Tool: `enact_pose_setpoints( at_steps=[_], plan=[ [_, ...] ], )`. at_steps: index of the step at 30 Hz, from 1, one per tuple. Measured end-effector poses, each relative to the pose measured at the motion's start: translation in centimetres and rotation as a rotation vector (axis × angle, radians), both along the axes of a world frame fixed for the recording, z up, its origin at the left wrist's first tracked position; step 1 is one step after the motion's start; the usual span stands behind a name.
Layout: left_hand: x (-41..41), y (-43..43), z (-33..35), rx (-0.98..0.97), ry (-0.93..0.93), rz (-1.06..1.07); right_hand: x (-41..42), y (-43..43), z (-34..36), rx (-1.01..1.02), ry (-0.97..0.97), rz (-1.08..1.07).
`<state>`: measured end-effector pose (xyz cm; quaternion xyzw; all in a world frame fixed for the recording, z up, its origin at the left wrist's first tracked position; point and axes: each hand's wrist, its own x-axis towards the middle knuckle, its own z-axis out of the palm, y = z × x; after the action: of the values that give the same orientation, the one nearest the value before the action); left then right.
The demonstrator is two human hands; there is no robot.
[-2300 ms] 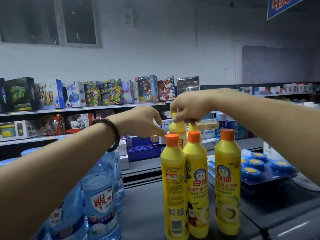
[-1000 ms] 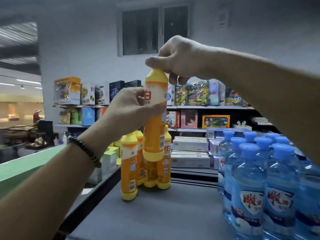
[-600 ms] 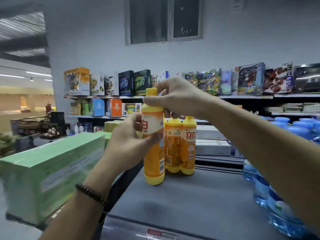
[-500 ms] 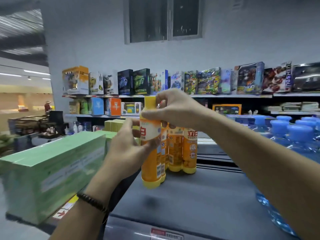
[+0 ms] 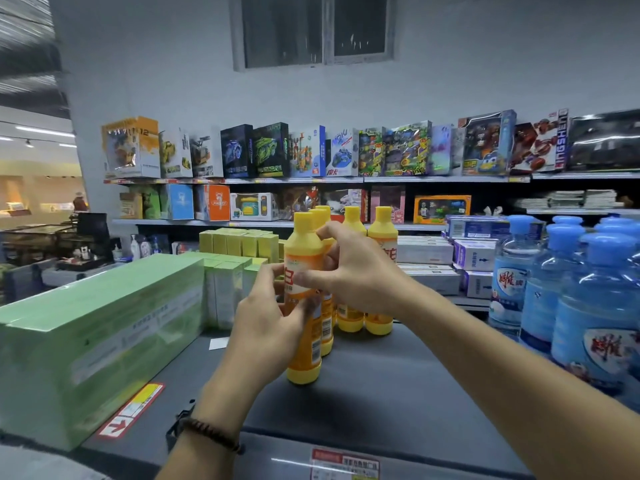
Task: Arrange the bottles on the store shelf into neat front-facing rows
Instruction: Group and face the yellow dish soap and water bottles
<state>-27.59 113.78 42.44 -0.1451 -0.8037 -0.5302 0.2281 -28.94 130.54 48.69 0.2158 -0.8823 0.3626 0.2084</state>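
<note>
Curling round the front bottle (image 5: 304,358), left grip (image 5: 266,327) and right grip (image 5: 353,271) hold it upright, bare shelf (image 5: 398,382) on its right.

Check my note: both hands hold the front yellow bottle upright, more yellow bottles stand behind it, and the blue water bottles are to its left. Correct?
Wrong side: the blue water bottles are to its right, as the head view shows; green boxes lie to its left. The rest holds: left hand and right hand hold the front yellow bottle upright, more yellow bottles behind it.
</note>
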Motion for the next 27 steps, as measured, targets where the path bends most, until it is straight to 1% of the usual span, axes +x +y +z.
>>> enact_pose_setpoints(
  at_steps=[2,4,9,12,13,15,19,22,24,27],
  plan=[
    [0.1,0.2,-0.3,0.021,-0.016,0.029,0.3,0.1,-0.1,-0.002,0.040,-0.014],
    [0.5,0.7,-0.5,0.031,0.048,0.102,0.8,0.5,0.1,0.030,0.071,-0.034],
    [3.2,3.7,1.4,-0.018,0.450,0.322,3.7,3.1,2.5,0.053,0.113,-0.074],
    [5.3,6.4,3.8,0.021,0.627,0.329,6.4,6.3,4.8,0.056,0.183,-0.137],
    [5.9,7.4,4.6,0.026,0.671,0.300,7.4,7.6,5.6,0.058,0.196,-0.156],
    [7.2,9.9,6.3,0.036,0.707,0.173,9.5,10.7,7.1,0.065,0.228,-0.195],
    [10.1,16.9,9.1,0.028,0.690,-0.196,14.0,18.1,9.6,0.089,0.313,-0.323],
    [11.7,23.7,10.3,-0.082,0.713,-0.356,17.0,24.3,10.9,0.031,0.362,-0.435],
    [12.8,28.3,11.0,-0.132,0.698,-0.457,19.1,28.9,11.5,0.023,0.378,-0.513],
    [14.5,34.5,12.1,-0.145,0.619,-0.609,22.0,35.3,12.0,-0.002,0.352,-0.590]
  ],
)
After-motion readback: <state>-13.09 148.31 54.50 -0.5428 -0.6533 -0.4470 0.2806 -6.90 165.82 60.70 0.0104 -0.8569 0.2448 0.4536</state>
